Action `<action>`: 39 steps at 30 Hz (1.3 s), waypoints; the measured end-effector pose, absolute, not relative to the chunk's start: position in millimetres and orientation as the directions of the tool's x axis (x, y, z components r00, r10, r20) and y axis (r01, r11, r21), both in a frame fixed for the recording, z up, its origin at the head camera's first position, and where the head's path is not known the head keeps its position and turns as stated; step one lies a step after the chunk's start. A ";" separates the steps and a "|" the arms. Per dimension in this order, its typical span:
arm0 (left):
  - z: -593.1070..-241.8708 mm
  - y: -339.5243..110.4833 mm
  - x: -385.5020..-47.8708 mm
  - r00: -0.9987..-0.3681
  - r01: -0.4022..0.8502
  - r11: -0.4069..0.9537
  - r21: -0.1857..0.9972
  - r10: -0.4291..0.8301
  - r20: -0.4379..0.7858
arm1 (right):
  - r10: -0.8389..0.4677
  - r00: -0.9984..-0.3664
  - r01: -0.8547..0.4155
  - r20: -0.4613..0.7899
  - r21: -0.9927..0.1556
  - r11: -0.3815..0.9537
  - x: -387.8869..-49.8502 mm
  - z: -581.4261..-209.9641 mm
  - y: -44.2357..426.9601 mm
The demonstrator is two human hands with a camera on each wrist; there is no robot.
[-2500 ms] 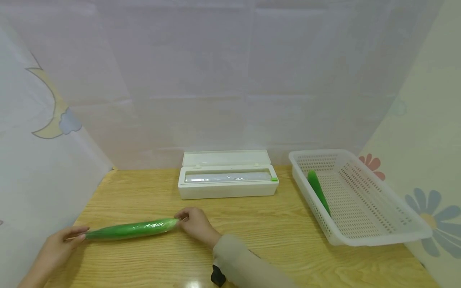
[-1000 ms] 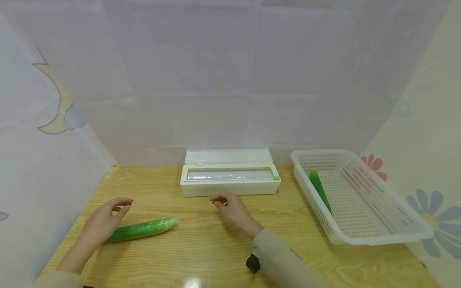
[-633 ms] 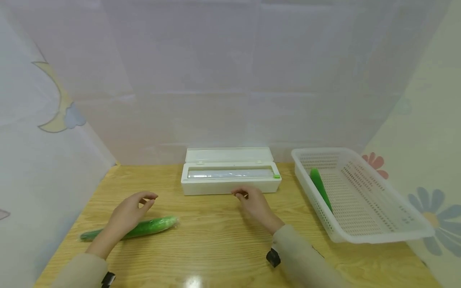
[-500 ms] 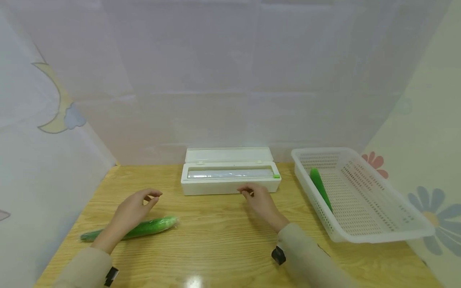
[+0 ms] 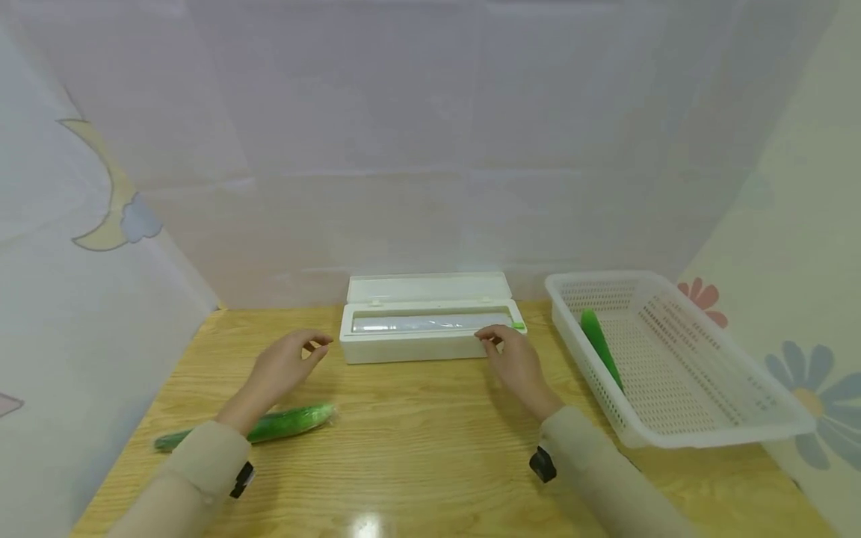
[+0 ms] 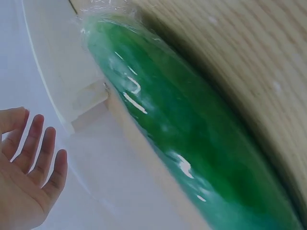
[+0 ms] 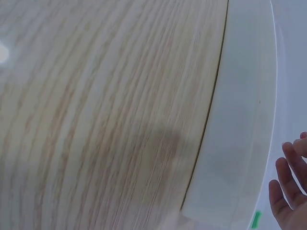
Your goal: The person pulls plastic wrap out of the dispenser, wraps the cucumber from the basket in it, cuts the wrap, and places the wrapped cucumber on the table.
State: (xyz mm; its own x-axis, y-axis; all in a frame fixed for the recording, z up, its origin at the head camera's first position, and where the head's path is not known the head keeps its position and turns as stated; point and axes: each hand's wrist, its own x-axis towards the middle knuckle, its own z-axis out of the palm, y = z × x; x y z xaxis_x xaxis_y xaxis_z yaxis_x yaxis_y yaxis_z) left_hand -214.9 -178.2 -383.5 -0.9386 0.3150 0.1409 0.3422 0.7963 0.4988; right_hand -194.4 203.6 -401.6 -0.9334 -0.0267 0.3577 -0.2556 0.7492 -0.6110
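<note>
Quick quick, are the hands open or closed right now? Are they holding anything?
Left hand: open, fingers loosely bent, holding nothing.
Right hand: open, holding nothing, near the white box.

Looks kinda flat and evenly lit, with glare on the counter, shiny streaks on the wrapped cucumber, bowed wrist views.

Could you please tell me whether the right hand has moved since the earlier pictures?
Yes; relative to the white box, the right hand has moved rightward and closer.
</note>
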 end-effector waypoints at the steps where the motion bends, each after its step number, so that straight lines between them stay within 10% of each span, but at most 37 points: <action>1: -383.3 -175.3 -216.5 -0.936 0.348 0.801 0.487 0.321 0.142 | -0.021 -0.934 -0.252 0.357 -0.615 0.747 -195.2 -400.7 205.9; 39: -399.5 -124.0 -275.7 -0.930 0.365 0.835 0.413 0.304 0.208 | -0.069 -0.908 -0.228 0.414 -0.349 0.909 -234.7 -419.4 254.8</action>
